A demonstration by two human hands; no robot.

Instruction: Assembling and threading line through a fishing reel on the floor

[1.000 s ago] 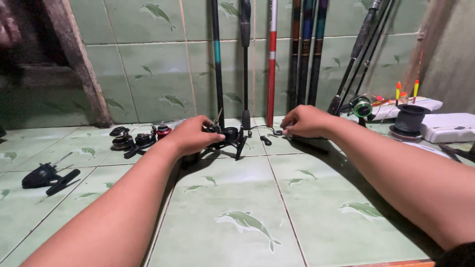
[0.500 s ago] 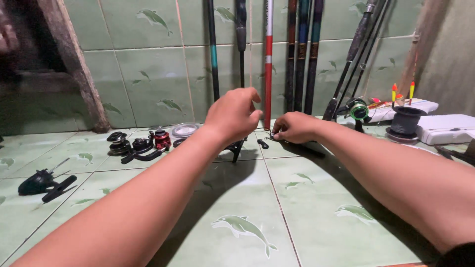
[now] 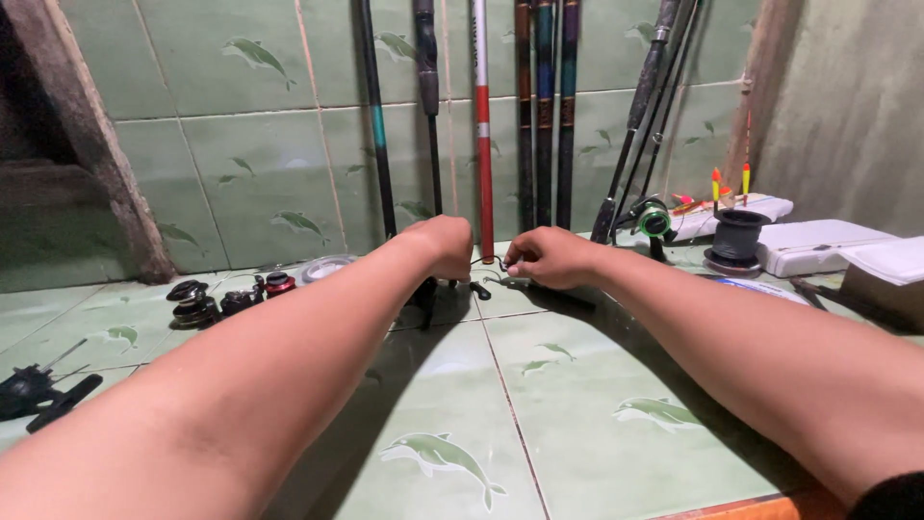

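both hands' fingers closed: left hand [image 3: 445,246] raised, right hand [image 3: 544,258] pinching something unclear.

A black fishing reel [image 3: 423,294] stands on green tile, largely hidden.

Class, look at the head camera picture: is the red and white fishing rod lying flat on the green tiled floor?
No. The red and white fishing rod stands upright against the tiled wall, behind the left hand and right hand.
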